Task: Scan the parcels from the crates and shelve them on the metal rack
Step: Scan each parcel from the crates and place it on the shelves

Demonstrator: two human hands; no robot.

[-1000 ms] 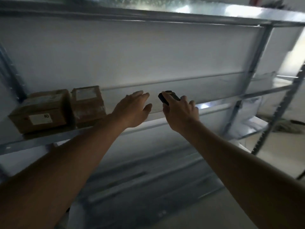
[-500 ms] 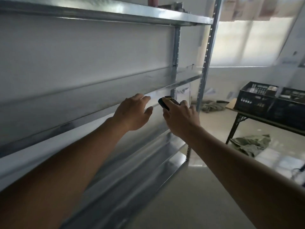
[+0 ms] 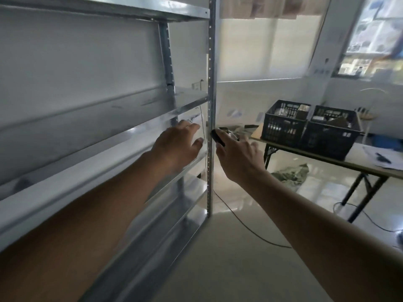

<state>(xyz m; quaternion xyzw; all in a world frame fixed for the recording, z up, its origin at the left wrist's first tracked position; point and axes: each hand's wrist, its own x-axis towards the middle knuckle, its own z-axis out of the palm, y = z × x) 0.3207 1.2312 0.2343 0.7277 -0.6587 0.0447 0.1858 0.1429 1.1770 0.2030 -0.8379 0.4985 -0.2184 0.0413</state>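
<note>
Head view showed the tall galvanised metal rack (image 3: 210, 105) as the landmark, its front upright crossing the middle of the frame. To the left of that upright, the left hand (image 3: 177, 146) hovered before the rack's middle shelf with fingers straight and apart, holding nothing. Just right of the upright, the right hand (image 3: 236, 158) was curled round a small black handheld scanner (image 3: 217, 136), whose tip poked out above the knuckles. No parcel was in either hand and none showed on the visible shelves; the parcels still to be scanned sat well right of the rack, in two black slatted plastic crates (image 3: 309, 129) on a pale folding table (image 3: 357, 159), their shapes too blurred to count. The likeliest trouble seemed to be the dark cable (image 3: 242, 222) trailing over the floor from the rack's foot, since a walk to the crates could catch a foot on it. The scanner could also knock the upright, being so close. The floor (image 3: 229, 264) right of the rack was glossy and pale, with crumpled green cloth (image 3: 292, 174) under the table and bright blinded windows (image 3: 259, 42) behind.
</note>
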